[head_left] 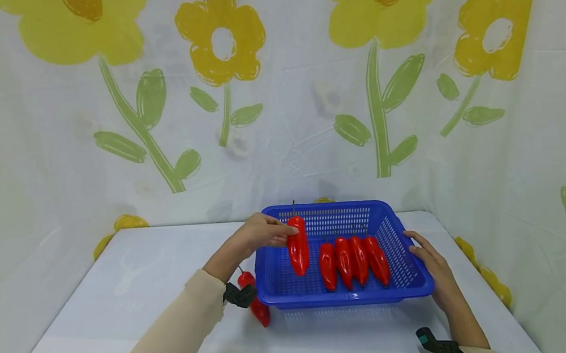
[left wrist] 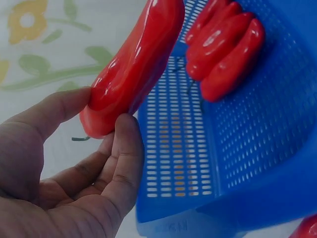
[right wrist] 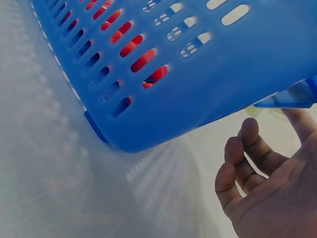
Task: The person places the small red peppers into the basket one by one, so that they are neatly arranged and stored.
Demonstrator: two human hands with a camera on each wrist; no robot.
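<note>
My left hand (head_left: 264,232) pinches a glossy red pepper (head_left: 298,249) near its stem end, between thumb and fingers. The pepper (left wrist: 136,64) hangs tip down over the left part of a blue plastic basket (head_left: 336,300). Inside the basket, several red peppers (head_left: 343,262) lie side by side, right of the held one. My right hand (head_left: 438,275) grips the basket's right rim; in the right wrist view its other fingers (right wrist: 237,151) curl loosely below the rim, beside the slotted wall (right wrist: 163,114).
Another red pepper (head_left: 261,312) lies on the white table (head_left: 161,290) left of the basket, partly covered by my left wrist and its black strap (head_left: 240,295). Behind the table hangs a white cloth (head_left: 290,141) printed with yellow flowers.
</note>
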